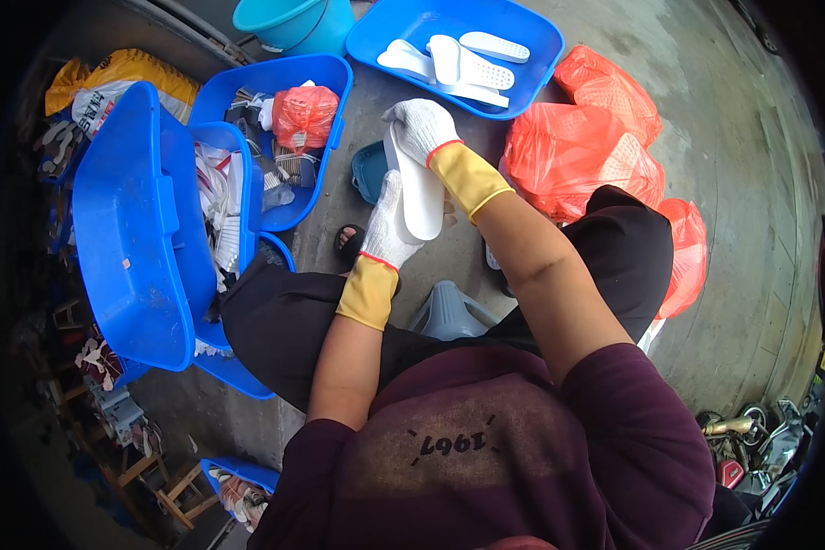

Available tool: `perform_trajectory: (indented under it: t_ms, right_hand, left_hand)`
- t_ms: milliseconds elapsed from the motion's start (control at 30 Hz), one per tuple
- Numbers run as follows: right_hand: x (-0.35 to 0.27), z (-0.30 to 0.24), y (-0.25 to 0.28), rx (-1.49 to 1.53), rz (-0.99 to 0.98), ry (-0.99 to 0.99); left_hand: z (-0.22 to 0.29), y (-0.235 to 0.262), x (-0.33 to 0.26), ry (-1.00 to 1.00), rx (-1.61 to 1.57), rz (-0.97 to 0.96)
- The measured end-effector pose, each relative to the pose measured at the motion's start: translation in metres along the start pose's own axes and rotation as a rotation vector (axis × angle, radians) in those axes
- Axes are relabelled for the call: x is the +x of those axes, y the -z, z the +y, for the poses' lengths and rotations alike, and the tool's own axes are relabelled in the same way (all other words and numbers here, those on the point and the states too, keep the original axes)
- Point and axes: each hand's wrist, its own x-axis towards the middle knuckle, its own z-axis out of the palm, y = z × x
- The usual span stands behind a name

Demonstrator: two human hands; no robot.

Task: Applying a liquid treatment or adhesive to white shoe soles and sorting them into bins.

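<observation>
Between my two gloved hands is a white shoe sole, held lengthwise above the floor with its smooth face showing. My left hand, in a white knit glove over a yellow cuff, grips the side of its near end. At the far end my right hand, gloved the same way, wraps round the tip with fingers curled. Beyond them stands a blue tub with several white soles in it, some showing dotted holes. A dark teal basin sits on the floor just left of the held sole.
On the left are an upturned-looking blue tub and a blue tub of scraps with a red bag. Red plastic bags bulge on the right. A grey stool stands between my knees; a teal bucket is far left.
</observation>
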Motion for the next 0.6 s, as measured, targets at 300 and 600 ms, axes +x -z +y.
perform_trajectory:
  t_ms: [300,600]
  right_hand:
    - [-0.100,-0.071,0.028,0.308,-0.184,-0.257]
    - [-0.106,-0.015,0.065,-0.001,-0.143,0.023]
  left_hand:
    - [0.003,0.050,0.043,-0.139,-0.165,0.046]
    - [-0.014,0.013,0.052,-0.074,-0.091,0.029]
